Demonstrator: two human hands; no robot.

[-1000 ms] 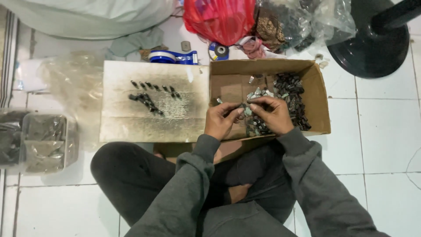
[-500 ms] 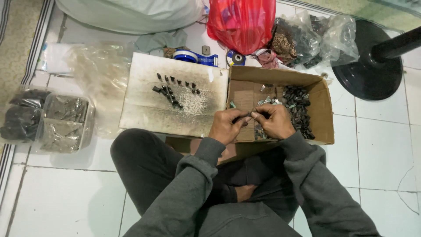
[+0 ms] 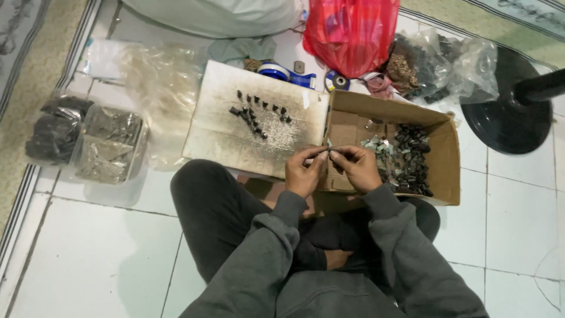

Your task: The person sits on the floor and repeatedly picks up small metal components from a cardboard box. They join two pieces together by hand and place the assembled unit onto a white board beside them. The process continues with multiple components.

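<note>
I sit cross-legged on a tiled floor in a grey sweater. My left hand (image 3: 304, 171) and my right hand (image 3: 356, 166) meet fingertip to fingertip over the near edge of an open cardboard box (image 3: 447, 176). Between them they pinch a tiny part (image 3: 328, 152), too small to make out. The box holds a heap of small black parts (image 3: 412, 159) and some silvery pieces (image 3: 376, 145). To the left, a flat worn cardboard sheet (image 3: 218, 135) carries several small black parts (image 3: 256, 112) standing in rows.
A red plastic bag (image 3: 351, 32) and clear bags of dark parts (image 3: 432, 62) lie behind the box. A blue tape roll (image 3: 279, 72) is near the sheet. Bagged trays (image 3: 88, 138) sit at the left, a black round stand base (image 3: 512, 112) at the right.
The view has drifted so the scene sits further right and lower. My hands stay together at the box edge, still working the tiny part between the fingertips.
</note>
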